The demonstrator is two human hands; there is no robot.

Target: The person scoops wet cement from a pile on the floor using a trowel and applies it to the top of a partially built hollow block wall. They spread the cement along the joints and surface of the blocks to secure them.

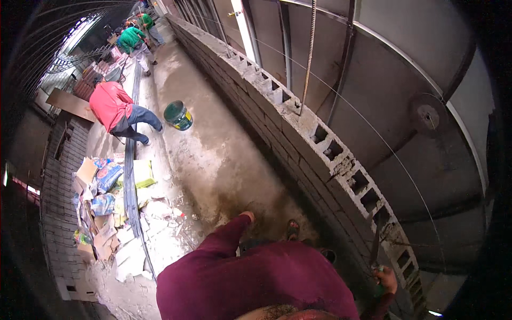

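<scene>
My right hand (386, 280), low at the right, is closed around the green handle of a trowel (375, 245). The trowel's blade points up beside the top of a hollow concrete block wall (325, 141), whose open cores show along its upper face. Grey mortar clings to parts of the blocks near the blade. My left arm, in a maroon sleeve, reaches forward over the floor. Only a small part of my left hand (248, 215) shows at the cuff, and its fingers cannot be made out. I see nothing in it.
A ribbed steel bar (309, 58) rises from the wall, and a thin string runs alongside. On the wet floor stands a dark green bucket (178, 116). Long bars (129, 176) lie beside torn bags and cardboard (109, 205). A person in red (111, 104) and others in green work farther back.
</scene>
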